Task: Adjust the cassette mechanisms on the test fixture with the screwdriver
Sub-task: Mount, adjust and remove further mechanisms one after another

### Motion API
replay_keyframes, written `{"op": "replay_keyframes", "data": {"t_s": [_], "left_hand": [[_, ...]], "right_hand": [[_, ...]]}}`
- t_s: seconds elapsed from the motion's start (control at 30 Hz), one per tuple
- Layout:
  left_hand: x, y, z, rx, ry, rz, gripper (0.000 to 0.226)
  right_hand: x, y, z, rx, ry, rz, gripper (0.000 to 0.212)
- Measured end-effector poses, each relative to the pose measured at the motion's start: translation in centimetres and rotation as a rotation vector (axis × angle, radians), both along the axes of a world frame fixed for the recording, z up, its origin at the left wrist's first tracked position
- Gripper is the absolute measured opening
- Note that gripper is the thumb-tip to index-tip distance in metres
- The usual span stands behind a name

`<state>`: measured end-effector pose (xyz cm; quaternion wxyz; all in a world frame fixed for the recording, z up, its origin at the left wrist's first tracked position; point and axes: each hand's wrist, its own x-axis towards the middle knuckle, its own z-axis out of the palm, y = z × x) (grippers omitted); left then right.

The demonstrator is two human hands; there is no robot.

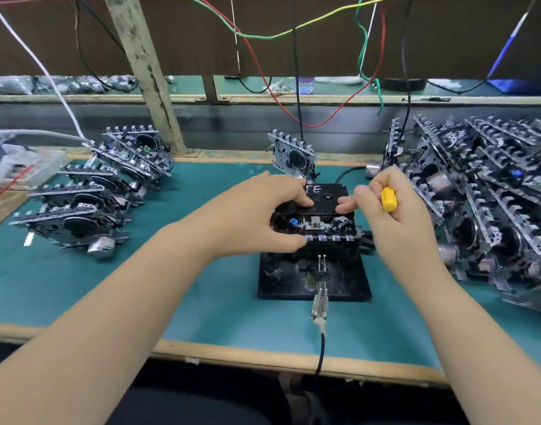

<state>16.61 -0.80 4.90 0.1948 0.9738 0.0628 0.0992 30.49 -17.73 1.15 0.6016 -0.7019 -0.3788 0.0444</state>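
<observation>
Black test fixture (313, 277) at frame centre, cassette mechanism (316, 222) mounted. Left hand (260, 213) gripping mechanism; right hand (395, 210) clamping yellow screwdriver (388, 199). Mechanism stacks (490, 191) right.

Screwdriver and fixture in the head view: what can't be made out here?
- Screwdriver: only the yellow handle shows; the right hand hides shaft and tip.
- Cassette mechanism on the test fixture: its left part is under the left hand.
- White lettering on the black cassette: partly hidden by fingers.
</observation>
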Motion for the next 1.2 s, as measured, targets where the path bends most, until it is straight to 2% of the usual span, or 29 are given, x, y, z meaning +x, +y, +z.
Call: {"op": "replay_keyframes", "data": {"t_s": [0.4,0.5,0.6,0.73,0.8,1.0,1.13,1.2], "left_hand": [[-0.5,-0.2,-2.0,0.023,-0.057,0.017,0.047],[-1.5,-0.8,-3.8,0.069,-0.080,0.088,0.070],[-1.9,-2.1,-5.2,-0.032,-0.099,0.135,0.092],[-0.4,-4.2,-6.7,-0.347,-0.289,0.276,0.074],[0.1,-4.5,-7.4,-0.434,-0.360,0.318,0.068],[0.4,-4.4,-8.3,-0.438,-0.449,0.310,0.067],[0.2,-4.5,-9.3,-0.447,-0.514,0.279,0.061],[0.4,-4.2,-9.6,-0.459,-0.531,0.277,0.061]], "right_hand": [[-0.6,0.4,0.4,0.038,0.066,-0.008,0.028],[-0.6,0.3,0.3,0.053,0.077,0.008,0.028],[-0.6,0.3,0.1,0.059,0.079,0.005,0.027],[-0.3,0.4,-0.4,0.065,0.079,-0.011,0.025],[-0.1,0.4,-0.6,0.075,0.078,-0.006,0.024],[-0.3,-0.1,-0.7,0.076,0.102,0.035,0.027],[0.1,-0.3,-1.0,0.090,0.101,0.023,0.050],[0.3,0.0,-0.7,0.121,0.122,0.016,0.047]]}}
